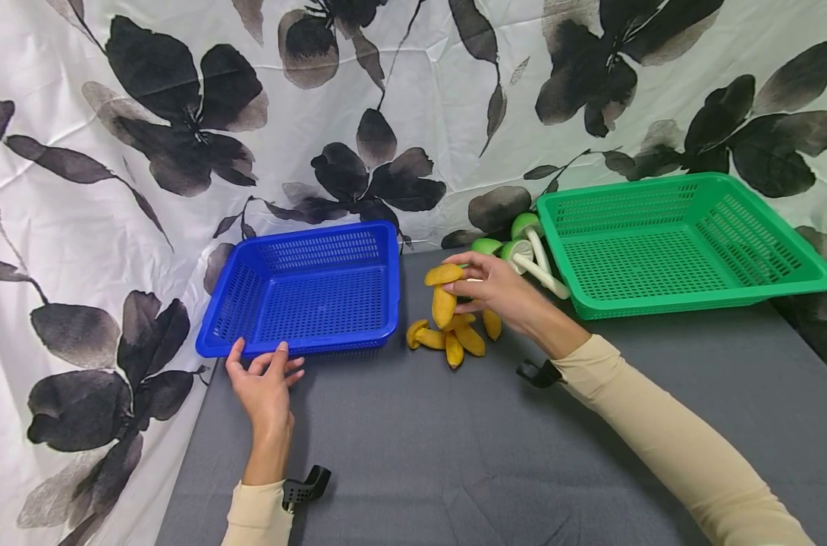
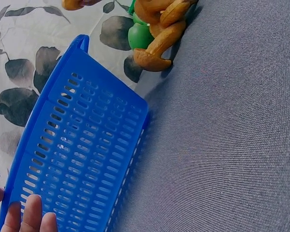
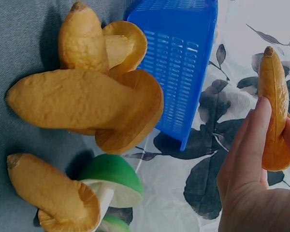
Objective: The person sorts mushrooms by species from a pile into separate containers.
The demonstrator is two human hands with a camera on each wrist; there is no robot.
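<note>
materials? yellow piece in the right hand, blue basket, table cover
Yellow piece: looks like soft foam or rubber, matte with a grainy skin; likely a toy mushroom, hard to confirm. Right hand pinches it.
Blue basket: moulded plastic, slightly glossy, slotted walls and floor; left hand touches its rim.
Table cover: grey woven fabric, with fine ribbed weave visible close up.

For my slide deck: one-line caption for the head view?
Right hand lifts a yellow mushroom from a pile; left hand touches the blue basket.

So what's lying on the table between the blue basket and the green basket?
Head view: between blue basket and green basket, yellow mushrooms, green mushrooms, and the right hand holding one yellow mushroom.
</note>
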